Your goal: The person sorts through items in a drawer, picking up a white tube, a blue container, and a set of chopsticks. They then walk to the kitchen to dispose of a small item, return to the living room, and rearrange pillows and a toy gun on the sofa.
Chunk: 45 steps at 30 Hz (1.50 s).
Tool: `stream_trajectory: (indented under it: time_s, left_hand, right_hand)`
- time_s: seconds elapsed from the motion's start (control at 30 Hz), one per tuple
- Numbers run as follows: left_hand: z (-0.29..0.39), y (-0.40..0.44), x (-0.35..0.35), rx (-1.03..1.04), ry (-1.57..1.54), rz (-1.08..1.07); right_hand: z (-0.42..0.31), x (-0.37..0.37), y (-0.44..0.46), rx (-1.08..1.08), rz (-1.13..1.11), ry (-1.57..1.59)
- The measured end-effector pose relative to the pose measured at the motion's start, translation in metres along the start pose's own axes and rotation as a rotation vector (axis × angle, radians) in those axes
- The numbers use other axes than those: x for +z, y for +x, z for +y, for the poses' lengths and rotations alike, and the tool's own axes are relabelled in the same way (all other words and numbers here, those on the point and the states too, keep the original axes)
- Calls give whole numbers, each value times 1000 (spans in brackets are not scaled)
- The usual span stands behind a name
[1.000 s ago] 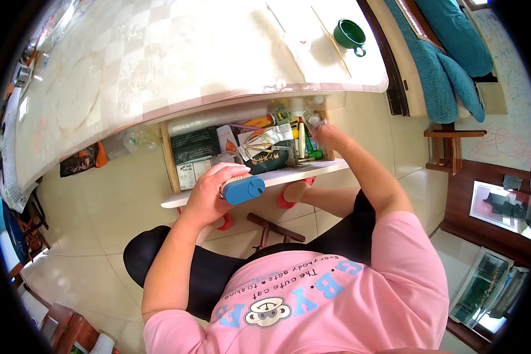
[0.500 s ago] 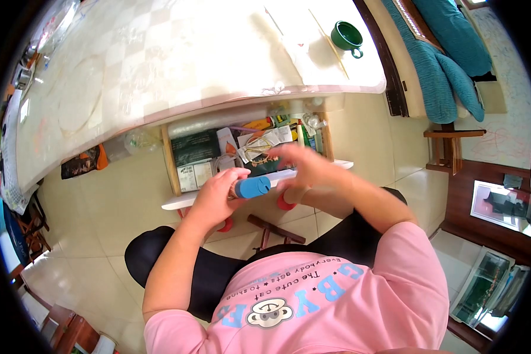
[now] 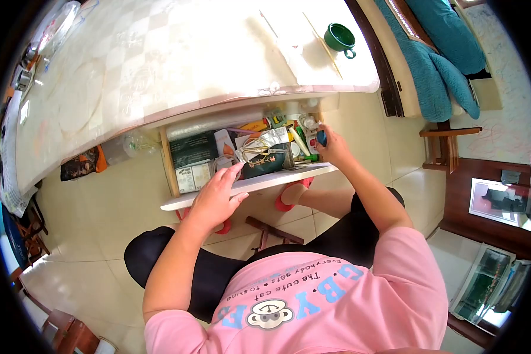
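An open drawer [image 3: 249,186] under the table holds a dark green booklet [image 3: 193,150], scissors [image 3: 271,151], a dark pouch with a floral pattern [image 3: 264,165], papers and several small items. My right hand [image 3: 334,146] is at the drawer's right end, its fingers closed round a blue-capped container [image 3: 321,138], most of which is hidden. Near the drawer's front edge, left of its middle, my left hand [image 3: 217,197] holds nothing, with its thumb and fingers apart.
On the table [image 3: 159,59] stand a green cup [image 3: 340,38] and a thin stick [image 3: 323,45]. A small wooden stool [image 3: 274,230] is below the drawer. An orange and black bag [image 3: 84,163] lies at left; a wooden chair [image 3: 450,133] is at right.
The blue-capped container has passed from my left hand to my right hand, which has moved right to the drawer's right end. My left hand has opened.
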<state>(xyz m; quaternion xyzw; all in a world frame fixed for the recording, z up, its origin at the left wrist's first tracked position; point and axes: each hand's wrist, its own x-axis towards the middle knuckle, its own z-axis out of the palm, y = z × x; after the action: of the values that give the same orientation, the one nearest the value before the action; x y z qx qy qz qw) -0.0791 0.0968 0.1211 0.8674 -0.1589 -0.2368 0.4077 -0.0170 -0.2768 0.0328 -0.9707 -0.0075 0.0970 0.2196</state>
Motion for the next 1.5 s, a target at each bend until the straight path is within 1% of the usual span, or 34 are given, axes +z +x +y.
stream_trajectory:
  time_s: [0.03, 0.07, 0.13, 0.17, 0.23, 0.33, 0.43, 0.57, 0.77, 0.83, 0.9, 0.97, 1.07, 1.13, 1.17, 1.23, 1.3, 1.37, 1.4, 1.43, 1.47, 1.5]
  left_hand:
    - [2, 0, -1, -1, -1, 0]
    - [4, 0, -1, 3, 6, -17]
    - [5, -1, -1, 4, 13, -33]
    - [4, -1, 0, -5, 18, -28]
    - [3, -2, -1, -16, 21, -22]
    - [3, -2, -5, -27, 9, -33]
    - [1, -4, -6, -22, -3, -27]
    - [0, -5, -7, -16, -2, -34]
    - [1, -7, -7, -13, 9, -27]
    - [-1, -7, -7, -17, 12, -28]
    - [-3, -6, -6, 19, 10, -13]
    - [-3, -6, -6, 12, 13, -13]
    - [-2, -6, -8, -2, 22, -21]
    - [-2, -6, -9, -12, 27, -27]
    - [-2, -7, -9, -11, 32, -25]
    - [-2, -6, -8, -9, 38, -27]
    - [-2, -5, -7, -27, 49, -52]
    - [1, -3, -7, -13, 37, -26]
    - [3, -2, -6, 0, 21, 2]
    - [4, -2, -5, -3, 22, 2]
    - [5, -1, -3, 40, 4, 50]
    - [7, 1, -2, 87, -14, 98]
  right_hand:
    - [6, 4, 4, -2, -17, -98]
    - [11, 12, 8, -2, -18, -97]
    - [12, 23, 15, 80, -74, -246]
    - [12, 28, 18, 77, -76, -245]
    - [13, 34, 23, 42, -125, -347]
    - [16, 40, 26, 71, -146, -357]
    - [20, 39, 22, 29, -137, -324]
    - [20, 40, 24, 52, -162, -324]
    - [22, 44, 34, -17, -244, -317]
    - [25, 49, 32, 26, -128, -278]
    - [26, 52, 31, 25, -90, -263]
    - [27, 52, 31, 31, -53, -247]
    - [6, 27, 31, -7, -69, -275]
    - [-17, 3, 26, -99, -281, -325]
    - [-11, 5, 26, -98, -282, -326]
    - [6, 14, 24, -443, -450, -376]
    - [7, 16, 23, -414, -441, -359]
    - [-12, 1, 25, -314, -424, -340]
    - [-31, -10, 25, -318, -425, -338]
    - [-57, -25, 21, -377, -390, -217]
    - [-84, -38, 14, -432, -351, -96]
    - [-108, -47, 4, -552, -314, -2]
